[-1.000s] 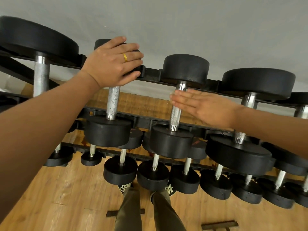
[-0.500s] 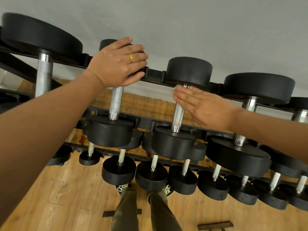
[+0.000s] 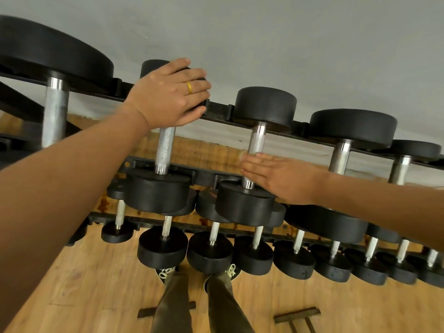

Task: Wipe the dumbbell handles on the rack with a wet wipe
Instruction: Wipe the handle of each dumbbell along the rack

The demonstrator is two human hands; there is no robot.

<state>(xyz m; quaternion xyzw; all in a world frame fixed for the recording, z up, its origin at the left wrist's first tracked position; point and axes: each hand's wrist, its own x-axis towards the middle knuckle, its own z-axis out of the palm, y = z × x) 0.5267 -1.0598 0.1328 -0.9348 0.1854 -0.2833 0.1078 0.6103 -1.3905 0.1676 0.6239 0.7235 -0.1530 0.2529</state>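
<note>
Where the person's trouser legs (image 3: 173,306) meet the wooden floor (image 3: 72,284), two dark strips (image 3: 298,314) lie flat, one behind the legs and one off to the right. Just beyond, the rack (image 3: 216,109) carries a lower row of small dumbbells (image 3: 210,253), at least nine near heads packed almost edge to edge. The left forearm hides that row's left end.

Above it sit five larger dumbbells, with wide gaps between their handles. The left hand (image 3: 168,94) grips the far head of the second dumbbell (image 3: 157,191), leaving its knurled bar bare. The right hand (image 3: 281,176) lies flat, fingers straight and together, against the lower part of the third handle (image 3: 256,140). Whether a wipe lies under the palm cannot be told. The right forearm crosses the fourth dumbbell's near head. Behind everything stands a plain grey wall (image 3: 264,44).
</note>
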